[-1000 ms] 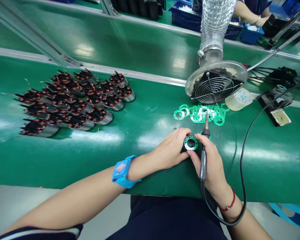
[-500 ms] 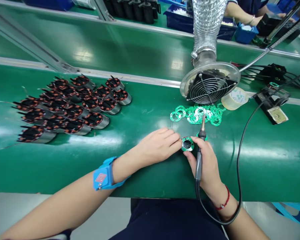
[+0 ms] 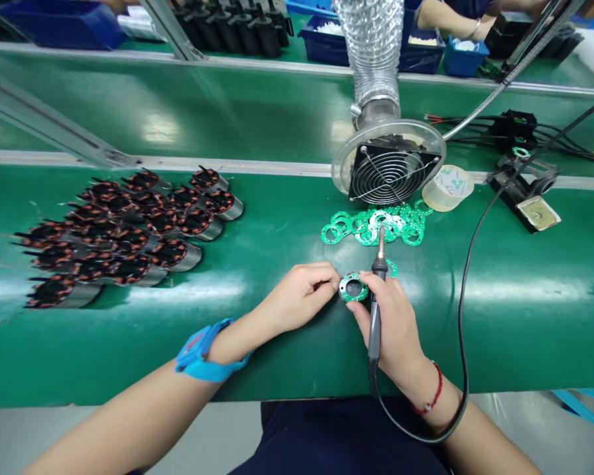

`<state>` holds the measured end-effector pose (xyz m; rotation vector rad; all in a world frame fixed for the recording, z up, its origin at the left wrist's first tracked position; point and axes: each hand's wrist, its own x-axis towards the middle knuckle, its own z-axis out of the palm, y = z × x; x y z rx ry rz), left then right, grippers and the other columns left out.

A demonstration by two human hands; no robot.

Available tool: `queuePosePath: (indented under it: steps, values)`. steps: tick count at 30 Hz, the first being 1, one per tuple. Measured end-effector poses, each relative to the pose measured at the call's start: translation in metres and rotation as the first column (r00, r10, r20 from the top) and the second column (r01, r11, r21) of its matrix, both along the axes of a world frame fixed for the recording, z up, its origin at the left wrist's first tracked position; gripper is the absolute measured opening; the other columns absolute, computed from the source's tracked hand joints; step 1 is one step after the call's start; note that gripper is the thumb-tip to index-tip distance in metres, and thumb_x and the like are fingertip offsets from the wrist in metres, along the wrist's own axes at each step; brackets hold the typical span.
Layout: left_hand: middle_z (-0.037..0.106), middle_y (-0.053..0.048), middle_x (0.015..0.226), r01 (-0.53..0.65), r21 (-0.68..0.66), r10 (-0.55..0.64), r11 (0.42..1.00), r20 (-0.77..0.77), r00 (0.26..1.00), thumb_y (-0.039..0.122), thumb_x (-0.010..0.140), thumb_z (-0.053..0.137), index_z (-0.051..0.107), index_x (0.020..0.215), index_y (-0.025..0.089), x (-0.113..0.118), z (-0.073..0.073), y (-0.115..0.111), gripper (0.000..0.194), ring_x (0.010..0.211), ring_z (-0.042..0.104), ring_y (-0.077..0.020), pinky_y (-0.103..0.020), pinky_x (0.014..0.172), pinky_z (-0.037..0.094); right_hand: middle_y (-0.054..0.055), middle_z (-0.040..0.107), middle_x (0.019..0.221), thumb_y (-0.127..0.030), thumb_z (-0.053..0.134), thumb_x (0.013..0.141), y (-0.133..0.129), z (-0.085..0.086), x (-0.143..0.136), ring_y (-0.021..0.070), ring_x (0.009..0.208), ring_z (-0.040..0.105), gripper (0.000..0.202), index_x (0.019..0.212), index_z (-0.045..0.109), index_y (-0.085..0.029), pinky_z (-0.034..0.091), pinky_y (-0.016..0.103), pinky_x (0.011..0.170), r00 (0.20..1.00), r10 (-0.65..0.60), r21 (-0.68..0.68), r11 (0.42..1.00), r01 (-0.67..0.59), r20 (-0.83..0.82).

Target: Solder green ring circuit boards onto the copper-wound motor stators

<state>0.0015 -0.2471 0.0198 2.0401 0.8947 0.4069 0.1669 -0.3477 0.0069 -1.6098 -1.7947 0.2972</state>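
One green desk [image 3: 297, 369] lies under everything, both forearms crossing its front edge. Toward its left edge stands a block of copper-wound cores [image 3: 129, 241], well apart from the hands, leaving generous room leftward. At its back edge, a round extractor hood [image 3: 389, 178] limits forward reach, with loose ring boards [image 3: 363, 231] piled just before it. The right hand [image 3: 398, 330] holds a soldering iron [image 3: 375, 330] and also steadies one ring-shaped board [image 3: 349, 297] lying nearer the desk's front edge. The left hand [image 3: 299, 297] is narrowed beside that board; whether it grips anything, I cannot tell. Best keep the board level, with fingers behind the iron's tip.
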Motion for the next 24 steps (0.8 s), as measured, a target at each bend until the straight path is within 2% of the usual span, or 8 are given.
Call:
queuePosePath:
  steps: [3,6,8,10,12,16,20,24]
  values:
    - [0.044,0.004,0.054,-0.119,-0.389,0.127,0.913,-0.005,0.992,0.020,0.076,0.045,0.049,0.058,0.017,0.008,0.001,0.003,0.019,0.051,0.040,-0.0093,-0.022,0.051,0.032,0.010,0.069,0.116,-0.025,0.055,0.096,0.001,0.000,0.000,0.0255,0.098,0.063,0.031,0.126,0.048,-0.022,0.054,0.042,0.084,1.000,-0.004,0.007,1.000,0.004,-0.006]
    - [0.043,0.005,0.052,-0.172,-0.528,0.200,0.832,-0.004,0.980,0.022,0.075,0.046,0.048,0.061,0.018,0.011,0.002,0.001,0.015,0.049,0.040,-0.0091,-0.022,0.049,0.031,0.010,0.069,0.112,-0.026,0.056,0.096,0.000,-0.001,-0.001,0.0246,0.096,0.063,0.031,0.126,0.049,-0.021,0.053,0.042,0.084,1.000,-0.024,0.023,0.999,0.024,-0.011]
    - [0.048,0.005,0.057,-0.242,-0.462,0.284,0.853,0.021,0.959,0.026,0.080,0.050,0.053,0.071,0.018,0.008,0.004,-0.008,0.013,0.053,0.046,-0.0107,-0.023,0.052,0.037,0.010,0.069,0.110,-0.026,0.056,0.096,-0.001,-0.001,-0.001,0.0244,0.095,0.063,0.031,0.126,0.050,-0.021,0.053,0.041,0.084,0.999,-0.037,0.026,0.999,0.037,-0.004]
    - [0.057,0.002,0.071,-0.306,-0.302,0.340,0.903,0.064,0.938,0.027,0.085,0.053,0.058,0.086,0.018,0.002,0.005,-0.023,0.010,0.066,0.055,-0.0130,-0.026,0.063,0.046,0.010,0.069,0.110,-0.026,0.056,0.096,-0.002,-0.001,-0.002,0.0245,0.096,0.063,0.031,0.127,0.050,-0.021,0.053,0.042,0.084,0.999,-0.039,0.027,0.999,0.039,0.000]
    - [0.064,-0.004,0.092,-0.306,-0.170,0.325,0.937,0.095,0.941,0.022,0.089,0.051,0.062,0.105,0.019,-0.003,0.006,-0.040,0.020,0.083,0.061,-0.0156,-0.032,0.078,0.051,0.010,0.069,0.109,-0.027,0.055,0.097,-0.002,0.000,-0.002,0.0248,0.096,0.063,0.031,0.127,0.051,-0.021,0.052,0.042,0.084,0.999,-0.044,0.024,0.999,0.044,0.001]
    - [0.059,-0.010,0.129,-0.280,-0.173,0.309,0.944,0.168,0.936,0.017,0.091,0.050,0.057,0.132,0.025,-0.008,0.002,-0.064,0.042,0.117,0.058,-0.0222,-0.041,0.095,0.052,0.010,0.069,0.111,-0.027,0.054,0.097,-0.003,-0.001,-0.003,0.0253,0.098,0.064,0.030,0.127,0.052,-0.022,0.053,0.043,0.086,0.998,-0.053,0.022,0.998,0.054,-0.015]
    - [0.053,-0.012,0.139,-0.228,-0.229,0.277,0.946,0.210,0.937,0.016,0.090,0.052,0.055,0.134,0.025,-0.009,-0.008,-0.061,0.044,0.125,0.055,-0.0256,-0.047,0.098,0.053,0.011,0.069,0.112,-0.026,0.055,0.096,-0.001,-0.002,-0.002,0.0253,0.098,0.064,0.031,0.126,0.052,-0.023,0.055,0.042,0.084,0.999,-0.051,0.020,0.998,0.051,-0.020]
    - [0.048,-0.017,0.144,-0.159,0.028,0.156,0.987,0.091,0.984,0.017,0.084,0.061,0.044,0.138,0.020,-0.001,-0.012,-0.046,0.056,0.132,0.048,-0.0297,-0.053,0.102,0.049,0.011,0.069,0.112,-0.029,0.056,0.095,0.001,-0.004,0.002,0.0256,0.097,0.066,0.034,0.128,0.051,-0.023,0.056,0.044,0.083,0.999,-0.030,0.044,0.999,0.031,-0.030]
